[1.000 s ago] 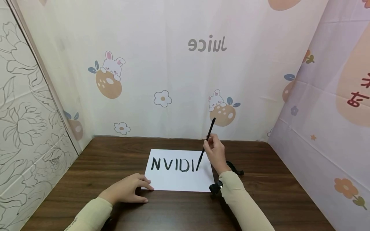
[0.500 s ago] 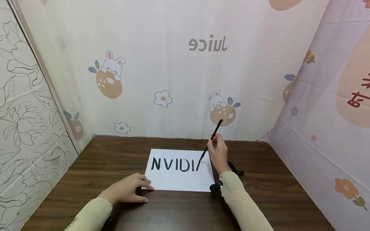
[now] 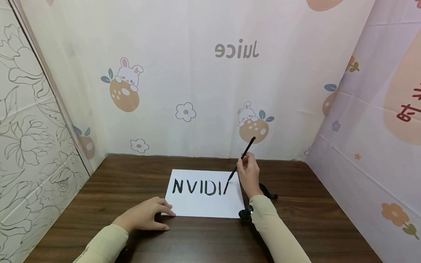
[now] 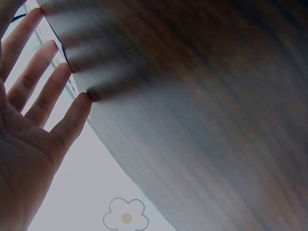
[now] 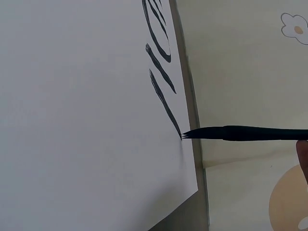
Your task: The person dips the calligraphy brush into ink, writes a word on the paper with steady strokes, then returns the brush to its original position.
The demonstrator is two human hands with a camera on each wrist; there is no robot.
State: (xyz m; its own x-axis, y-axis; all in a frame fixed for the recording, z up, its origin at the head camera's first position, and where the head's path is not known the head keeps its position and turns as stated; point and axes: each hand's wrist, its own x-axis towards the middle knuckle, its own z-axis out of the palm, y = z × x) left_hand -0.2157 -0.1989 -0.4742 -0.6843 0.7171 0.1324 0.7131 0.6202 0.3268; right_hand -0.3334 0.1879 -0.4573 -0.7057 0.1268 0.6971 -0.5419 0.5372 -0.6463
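A white sheet of paper lies on the table, bearing the black letters NVIDI and a slanted stroke after them. My right hand pinches a black writing brush by its handle, which leans up to the right. In the right wrist view the brush has its slightly split tip at the upper end of that slanted stroke. My left hand rests at the sheet's lower left corner with fingers spread. Fingertips lie along the sheet's edge in the left wrist view.
The brown wooden table ends at a printed curtain behind the sheet. A black strap-like item is by my right wrist, and a small black wrist camera sits over the sheet's lower right corner.
The brush tip has moved up from the foot of the slanted stroke to its top, and the handle tilts further right. My left hand has stayed in place.
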